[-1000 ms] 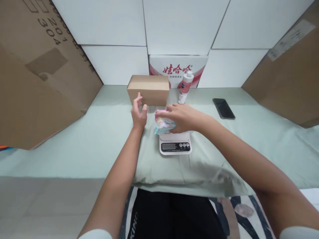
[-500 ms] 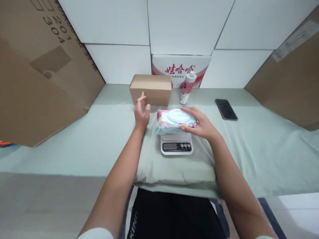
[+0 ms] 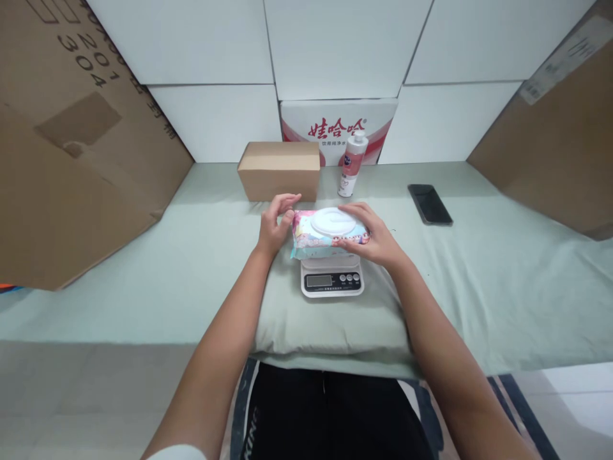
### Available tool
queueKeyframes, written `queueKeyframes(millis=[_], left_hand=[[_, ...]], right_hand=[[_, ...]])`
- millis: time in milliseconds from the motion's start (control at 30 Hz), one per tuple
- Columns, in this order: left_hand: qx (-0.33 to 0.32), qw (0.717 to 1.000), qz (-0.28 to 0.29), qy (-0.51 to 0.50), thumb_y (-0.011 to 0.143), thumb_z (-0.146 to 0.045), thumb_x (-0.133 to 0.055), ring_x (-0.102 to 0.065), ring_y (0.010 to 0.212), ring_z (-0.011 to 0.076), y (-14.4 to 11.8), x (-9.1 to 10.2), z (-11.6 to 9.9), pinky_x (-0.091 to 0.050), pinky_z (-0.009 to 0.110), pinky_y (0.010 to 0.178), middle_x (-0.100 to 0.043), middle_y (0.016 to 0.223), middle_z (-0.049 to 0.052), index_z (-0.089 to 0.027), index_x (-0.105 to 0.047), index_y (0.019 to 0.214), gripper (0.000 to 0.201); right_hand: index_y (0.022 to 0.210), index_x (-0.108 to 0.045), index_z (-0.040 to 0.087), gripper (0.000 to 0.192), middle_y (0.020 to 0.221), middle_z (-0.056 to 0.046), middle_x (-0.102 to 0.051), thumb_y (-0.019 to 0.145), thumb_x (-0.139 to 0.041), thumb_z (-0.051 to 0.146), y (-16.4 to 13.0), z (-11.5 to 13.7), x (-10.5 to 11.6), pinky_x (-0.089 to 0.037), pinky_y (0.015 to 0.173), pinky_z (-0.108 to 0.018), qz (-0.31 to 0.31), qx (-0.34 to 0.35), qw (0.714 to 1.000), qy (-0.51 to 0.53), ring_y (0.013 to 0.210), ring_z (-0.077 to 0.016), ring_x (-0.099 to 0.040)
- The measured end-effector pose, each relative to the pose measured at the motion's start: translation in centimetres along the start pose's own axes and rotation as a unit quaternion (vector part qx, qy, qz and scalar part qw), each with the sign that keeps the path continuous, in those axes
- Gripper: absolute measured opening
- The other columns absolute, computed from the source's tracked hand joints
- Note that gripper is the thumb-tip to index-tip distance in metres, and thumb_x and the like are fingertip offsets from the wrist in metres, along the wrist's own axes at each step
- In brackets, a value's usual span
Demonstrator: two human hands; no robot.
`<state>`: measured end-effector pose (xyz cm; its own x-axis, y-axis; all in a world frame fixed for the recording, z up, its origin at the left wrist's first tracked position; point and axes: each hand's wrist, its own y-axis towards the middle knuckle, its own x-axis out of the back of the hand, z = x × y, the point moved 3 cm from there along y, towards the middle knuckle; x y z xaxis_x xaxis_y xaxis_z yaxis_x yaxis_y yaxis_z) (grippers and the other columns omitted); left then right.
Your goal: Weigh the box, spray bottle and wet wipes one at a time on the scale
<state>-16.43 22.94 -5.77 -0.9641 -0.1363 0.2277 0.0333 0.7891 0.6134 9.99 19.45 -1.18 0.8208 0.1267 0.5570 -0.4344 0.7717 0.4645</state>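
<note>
**Pastel wipes pack rests on kitchen scale, both hands at its ends**

Pastel plastic film, printed in pink and blue, wraps the pack of wet wipes (image 3: pixel 329 231) lying flat on a small white digital scale (image 3: pixel 332 279), its round white flip lid facing up. A person seated at the table has the right hand (image 3: pixel 371 237) curled over the pack's right end, fingers on the top edge and thumb along the near side, in a loose grasp. The left hand (image 3: pixel 274 223) is half open at the pack's left end, fingertips just touching or nearly touching the wrapper; whether it grips cannot be told. The scale sits between the two forearms on a pale green cloth (image 3: pixel 191 268) that covers the table.

Beyond the left hand stands a closed brown cardboard box (image 3: pixel 280 170). Beyond the right hand, a white and pink bottle (image 3: pixel 350 165) stands upright, and well off to that hand's outer side a dark phone (image 3: pixel 430 204) lies face up.

The pack looks soft and squashy, fairly light, with a slick film that could slide under a loose grasp. Its hard lid is the one stiff part. Holding it by the two short ends, or across its width below the lid, seems the surest way to lift it level.
</note>
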Motion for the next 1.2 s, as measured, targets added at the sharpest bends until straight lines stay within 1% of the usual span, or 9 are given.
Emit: queueKeyframes(millis=[100,267,367,433,533,733,900,1033,1200], left_hand=[[0.014,1.000,-0.004,-0.005,0.097,-0.067,-0.055,-0.071,0.129,0.0296,0.0,-0.1,0.7,-0.060,0.044,0.107,-0.077,0.129,0.013,-0.024,-0.064,0.122,0.051],[0.026,0.999,-0.027,-0.016,0.096,-0.066,-0.057,-0.072,0.127,0.0298,0.1,0.1,1.4,-0.059,0.045,0.105,-0.079,0.127,0.013,-0.024,-0.064,0.122,0.050],[0.025,0.999,-0.027,-0.013,0.096,-0.066,-0.057,-0.073,0.125,0.0298,0.2,0.1,1.3,-0.059,0.045,0.104,-0.079,0.127,0.013,-0.023,-0.064,0.121,0.050],[0.023,0.999,-0.024,-0.011,0.096,-0.065,-0.057,-0.073,0.125,0.0297,0.2,0.0,1.1,-0.059,0.045,0.103,-0.079,0.127,0.014,-0.023,-0.065,0.120,0.049],[0.021,0.999,-0.027,-0.015,0.097,-0.062,-0.057,-0.073,0.126,0.0292,0.3,0.0,0.9,-0.059,0.043,0.103,-0.078,0.127,0.014,-0.022,-0.065,0.119,0.046],[0.019,0.999,-0.039,0.008,0.097,-0.057,-0.057,-0.074,0.122,0.0278,0.3,0.2,1.3,-0.061,0.040,0.098,-0.079,0.125,0.013,-0.022,-0.066,0.118,0.042],[0.028,0.996,-0.068,0.044,0.097,-0.048,-0.056,-0.075,0.119,0.0262,0.4,0.4,1.4,-0.061,0.040,0.098,-0.080,0.122,0.011,-0.022,-0.069,0.116,0.035],[0.038,0.994,-0.085,0.053,0.097,-0.045,-0.054,-0.075,0.117,0.0267,0.4,0.4,1.1,-0.060,0.041,0.100,-0.080,0.122,0.012,-0.021,-0.070,0.115,0.033],[0.024,0.992,-0.108,0.063,0.097,-0.046,-0.053,-0.074,0.119,0.0275,0.4,0.6,0.8,-0.059,0.043,0.102,-0.079,0.122,0.012,-0.021,-0.070,0.114,0.034]], right_hand=[[0.147,-0.059,0.027,0.082,0.145,-0.016,-0.059,0.080,-0.082,0.068,0.1,0.1,0.6,-0.042,0.120,-0.060,0.040,-0.007,0.999,-0.037,0.137,-0.0384,-0.057],[0.162,-0.041,0.028,0.097,0.148,-0.017,-0.058,0.079,-0.083,0.055,1.9,2.2,1.7,-0.009,0.126,-0.078,0.194,-0.025,0.952,-0.237,0.146,-0.0457,-0.046],[0.167,-0.031,0.026,0.108,0.145,-0.018,-0.059,0.075,-0.085,0.043,3.9,3.7,1.2,-0.030,0.122,-0.070,0.282,0.006,0.911,-0.302,0.137,-0.0453,-0.052],[0.169,-0.028,0.025,0.112,0.137,-0.017,-0.061,0.073,-0.084,0.039,5.0,4.2,0.5,-0.050,0.105,-0.055,0.323,0.018,0.892,-0.314,0.121,-0.0407,-0.061],[0.168,-0.030,0.026,0.107,0.127,-0.015,-0.063,0.074,-0.081,0.036,5.8,4.4,-0.1,-0.054,0.082,-0.040,0.340,0.024,0.887,-0.312,0.099,-0.0323,-0.066],[0.160,-0.043,0.023,0.097,0.136,-0.016,-0.064,0.071,-0.082,0.037,5.0,3.4,1.6,-0.056,0.093,-0.047,0.273,-0.013,0.934,-0.229,0.115,-0.0374,-0.067],[0.152,-0.052,0.025,0.092,0.146,-0.012,-0.063,0.068,-0.084,0.041,4.0,1.0,7.0,-0.054,0.105,-0.055,0.110,-0.156,0.973,-0.133,0.125,-0.0397,-0.064],[0.151,-0.053,0.025,0.095,0.137,-0.016,-0.065,0.064,-0.087,0.042,3.5,-1.7,10.7,-0.054,0.101,-0.065,-0.031,-0.270,0.931,-0.245,0.120,-0.0443,-0.063],[0.146,-0.057,0.020,0.086,0.132,-0.027,-0.061,0.068,-0.086,0.040,3.3,-5.6,10.6,-0.050,0.097,-0.070,-0.109,-0.394,0.846,-0.342,0.121,-0.0494,-0.060]])
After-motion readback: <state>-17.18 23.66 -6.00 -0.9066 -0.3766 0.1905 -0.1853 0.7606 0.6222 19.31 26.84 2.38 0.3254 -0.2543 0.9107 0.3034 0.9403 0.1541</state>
